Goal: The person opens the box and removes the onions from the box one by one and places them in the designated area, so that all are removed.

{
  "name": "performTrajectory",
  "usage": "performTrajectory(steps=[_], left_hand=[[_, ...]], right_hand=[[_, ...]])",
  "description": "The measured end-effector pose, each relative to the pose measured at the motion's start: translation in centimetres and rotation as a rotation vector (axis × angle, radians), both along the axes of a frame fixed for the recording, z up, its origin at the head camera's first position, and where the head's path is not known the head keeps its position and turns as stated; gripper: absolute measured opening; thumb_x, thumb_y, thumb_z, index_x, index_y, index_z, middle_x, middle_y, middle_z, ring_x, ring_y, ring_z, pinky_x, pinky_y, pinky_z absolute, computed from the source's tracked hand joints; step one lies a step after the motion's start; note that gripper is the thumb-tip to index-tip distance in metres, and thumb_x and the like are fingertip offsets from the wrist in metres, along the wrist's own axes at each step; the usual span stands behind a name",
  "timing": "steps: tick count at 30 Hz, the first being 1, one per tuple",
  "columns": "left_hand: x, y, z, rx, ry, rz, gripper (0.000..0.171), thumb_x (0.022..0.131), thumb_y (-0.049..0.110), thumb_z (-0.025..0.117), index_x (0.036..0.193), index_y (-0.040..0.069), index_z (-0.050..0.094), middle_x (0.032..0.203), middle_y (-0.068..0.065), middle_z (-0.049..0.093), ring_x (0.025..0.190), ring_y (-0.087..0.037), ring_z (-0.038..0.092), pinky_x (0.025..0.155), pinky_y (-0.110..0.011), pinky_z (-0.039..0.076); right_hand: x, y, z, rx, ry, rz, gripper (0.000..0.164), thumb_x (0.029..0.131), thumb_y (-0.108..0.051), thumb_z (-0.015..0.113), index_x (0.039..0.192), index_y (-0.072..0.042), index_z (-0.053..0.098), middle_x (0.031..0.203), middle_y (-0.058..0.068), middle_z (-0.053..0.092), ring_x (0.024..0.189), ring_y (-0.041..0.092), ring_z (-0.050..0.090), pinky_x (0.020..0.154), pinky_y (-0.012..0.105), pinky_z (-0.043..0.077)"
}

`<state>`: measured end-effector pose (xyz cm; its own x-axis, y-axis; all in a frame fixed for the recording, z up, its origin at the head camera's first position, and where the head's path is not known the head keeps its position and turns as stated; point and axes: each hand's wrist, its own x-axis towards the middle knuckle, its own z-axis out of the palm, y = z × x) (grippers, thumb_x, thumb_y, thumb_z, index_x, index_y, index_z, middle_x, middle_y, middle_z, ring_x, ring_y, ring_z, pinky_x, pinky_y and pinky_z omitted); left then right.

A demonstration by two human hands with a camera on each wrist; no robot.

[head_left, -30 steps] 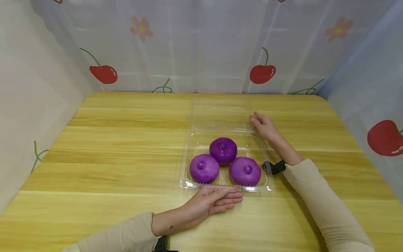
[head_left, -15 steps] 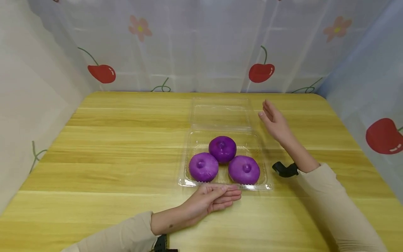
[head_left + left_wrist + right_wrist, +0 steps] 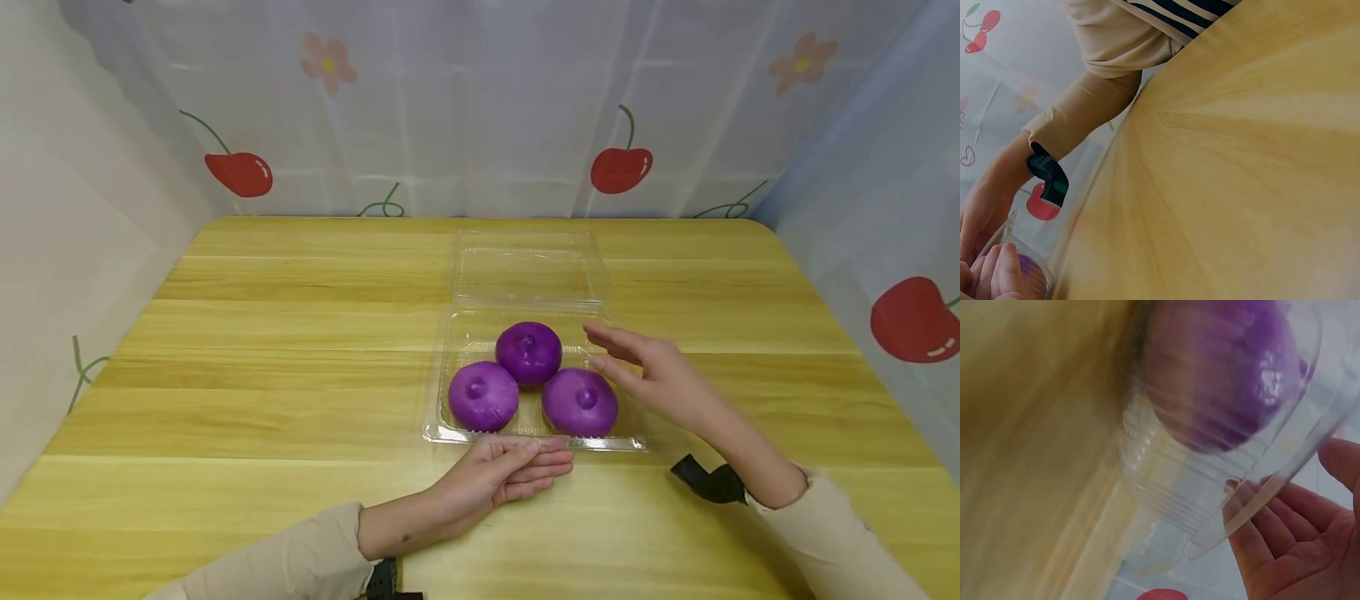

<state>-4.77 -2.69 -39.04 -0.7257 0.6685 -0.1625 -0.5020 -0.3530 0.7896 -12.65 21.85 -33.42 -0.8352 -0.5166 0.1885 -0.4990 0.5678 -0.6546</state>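
A clear plastic clamshell box lies on the wooden table with its lid folded back flat. Inside sit three round, shiny purple onion-like things, each with a nub: a darker back one, a left one and a right one. Against the box's front rim lies my left hand, fingers straight and thumb along the palm. My right hand hovers at the box's right side with fingers extended and thumb apart; its fingertips overlap the box and it grips nothing.
The wooden table extends around the box on all sides. A pale curtain printed with cherries and flowers stands behind it, with more curtain at both sides. A black wrist mount hangs beneath my right forearm.
My right hand has left the lid's right edge, moved right, then come back toward me to the box's right side. The left hand and the purple things stay put.
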Motion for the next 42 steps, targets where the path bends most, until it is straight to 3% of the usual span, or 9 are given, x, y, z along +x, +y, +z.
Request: performTrajectory(steps=[7,14,24,32,37,42], left_hand=[[0.0,0.0,0.1,0.002,-0.002,0.002,0.037,0.101,0.010,0.042,0.129,-0.014,0.044,0.128,-0.024,0.051,0.119,-0.029,0.049,0.098,-0.034,0.041],[0.0,-0.1,0.0,0.010,0.004,-0.011,0.038,0.101,0.011,0.041,0.130,-0.014,0.043,0.129,-0.023,0.050,0.120,-0.029,0.048,0.099,-0.034,0.040],[-0.1,-0.1,0.0,0.002,0.004,-0.017,0.038,0.101,0.012,0.041,0.130,-0.013,0.044,0.129,-0.023,0.050,0.120,-0.029,0.048,0.099,-0.034,0.040],[-0.1,0.0,0.0,0.008,0.007,-0.022,0.038,0.101,0.012,0.042,0.131,-0.013,0.043,0.130,-0.022,0.050,0.120,-0.028,0.048,0.099,-0.034,0.040],[-0.1,0.1,0.2,-0.001,0.004,-0.010,0.038,0.101,0.011,0.042,0.130,-0.013,0.044,0.129,-0.022,0.051,0.120,-0.028,0.048,0.099,-0.034,0.040],[0.0,0.2,0.4,-0.022,-0.011,0.015,0.038,0.100,0.013,0.045,0.129,-0.013,0.046,0.126,-0.023,0.053,0.117,-0.028,0.051,0.098,-0.033,0.042]], right_hand=[[1.2,-0.3,-0.2,0.078,0.074,0.047,0.039,0.092,-0.020,0.063,0.125,-0.001,0.059,0.124,0.011,0.058,0.112,0.029,0.055,0.092,0.048,0.046],[1.3,-0.6,-0.2,0.122,0.059,0.088,0.038,0.091,-0.023,0.064,0.123,-0.003,0.061,0.123,0.009,0.060,0.114,0.026,0.054,0.094,0.046,0.045],[1.6,-1.0,-0.4,0.230,0.068,0.106,0.056,0.085,-0.037,0.069,0.126,0.000,0.057,0.126,0.014,0.056,0.119,0.032,0.049,0.096,0.049,0.043],[1.7,-1.1,-0.6,0.289,0.031,0.115,0.074,0.083,-0.053,0.065,0.131,0.001,0.051,0.125,0.014,0.056,0.117,0.036,0.048,0.091,0.050,0.046],[1.7,-1.3,-0.7,0.311,0.017,0.100,0.076,0.081,-0.055,0.065,0.131,0.000,0.051,0.125,0.013,0.056,0.118,0.042,0.044,0.090,0.054,0.045],[1.6,-1.4,-0.9,0.300,0.011,0.088,0.075,0.080,-0.056,0.066,0.130,-0.001,0.053,0.123,0.012,0.058,0.116,0.039,0.046,0.086,0.050,0.049]])
